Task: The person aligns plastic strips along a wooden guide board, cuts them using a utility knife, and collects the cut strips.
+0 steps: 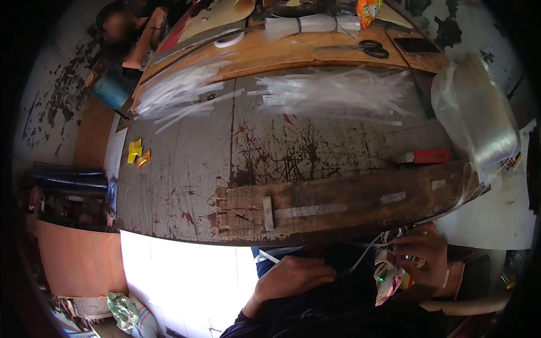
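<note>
Whitish, narrow plastic strip [366, 252] bows at five o'clock, just off the scarred grey bench [169, 180]! Left hand [293, 277] curls tight around it, presumably to keep it steady; right hand [420, 250] bends beside it, fingers half-curled, grip impossible to tell. Clear, plastic-wrapped roll [479, 112] sits at two o'clock, perhaps there for easy reach.

Dim overall, with overexposed white floor [186, 281] lower left, fisheye-bent edges, blackened corners.
</note>
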### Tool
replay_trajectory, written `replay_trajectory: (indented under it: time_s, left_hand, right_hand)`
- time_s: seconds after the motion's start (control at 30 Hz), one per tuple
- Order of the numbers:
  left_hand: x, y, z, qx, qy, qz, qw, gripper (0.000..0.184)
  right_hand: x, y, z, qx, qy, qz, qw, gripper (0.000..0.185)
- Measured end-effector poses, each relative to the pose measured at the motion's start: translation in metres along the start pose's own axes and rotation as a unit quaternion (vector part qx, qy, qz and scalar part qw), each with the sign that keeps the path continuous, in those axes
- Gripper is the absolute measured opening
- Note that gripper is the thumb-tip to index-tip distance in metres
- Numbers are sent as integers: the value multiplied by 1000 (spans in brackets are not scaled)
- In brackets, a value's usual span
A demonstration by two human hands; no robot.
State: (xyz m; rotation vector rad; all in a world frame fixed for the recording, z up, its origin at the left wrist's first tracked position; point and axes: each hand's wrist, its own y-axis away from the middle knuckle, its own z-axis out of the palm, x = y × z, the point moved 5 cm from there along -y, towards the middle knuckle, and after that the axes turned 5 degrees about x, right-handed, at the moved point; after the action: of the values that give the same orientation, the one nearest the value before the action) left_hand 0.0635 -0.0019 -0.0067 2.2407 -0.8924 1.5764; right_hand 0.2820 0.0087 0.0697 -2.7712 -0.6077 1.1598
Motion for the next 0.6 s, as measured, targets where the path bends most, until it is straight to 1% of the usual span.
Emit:
replay_trajectory:
  time_s: [0.03,0.07,0.1,0.13,0.17,0.2,0.23,0.27,0.3,0.33,0.37,0.4,0.43,0.5,0.53,0.6]
  left_hand:
    - [6,-5,6,-8,-34,29,999,12]
    - [11,-8,11,-17,-69,58,996,13]
    - [12,-8,14,-17,-70,58,996,13]
    - [13,-8,13,14,-80,65,995,13]
    - [14,-8,10,46,-90,72,992,13]
    - [17,-8,6,46,-91,71,992,13]
    - [21,-8,-2,55,-73,48,995,13]
    - [21,-7,-9,64,-54,25,996,12]
    - [17,-1,-12,65,-54,24,996,12]
    - [9,6,-18,94,-57,24,994,11]
    - [5,12,-24,122,-60,23,990,10]
    - [5,14,-29,133,-70,-8,989,9]
    - [5,14,-29,132,-68,-8,989,9]
    - [5,13,-27,104,-73,-1,992,9]
    - [3,13,-28,106,-72,-1,992,9]
    - [2,16,-33,128,-81,20,988,10]
  right_hand:
    - [-16,-10,13,-55,-41,-53,996,34]
    - [-27,-14,33,-106,-71,-56,990,38]
    - [-32,-15,51,-155,-101,-58,981,43]
    - [-31,-14,58,-155,-102,-58,981,43]
    - [-28,-11,68,-210,-120,-26,970,41]
    - [-26,-7,77,-265,-138,7,954,40]
    - [-23,-6,74,-266,-139,6,954,40]
    - [-14,-3,67,-261,-102,-6,960,37]
    - [-5,0,60,-255,-64,-17,965,34]
    - [3,4,53,-256,-64,-17,964,34]
    - [13,5,42,-216,-82,4,973,30]
    - [18,4,35,-175,-100,24,979,26]
    - [18,4,34,-175,-100,26,979,26]
    - [12,2,35,-187,-44,-36,981,18]
    - [12,4,34,-188,-43,-36,981,18]
    - [24,10,34,-206,-23,57,977,16]
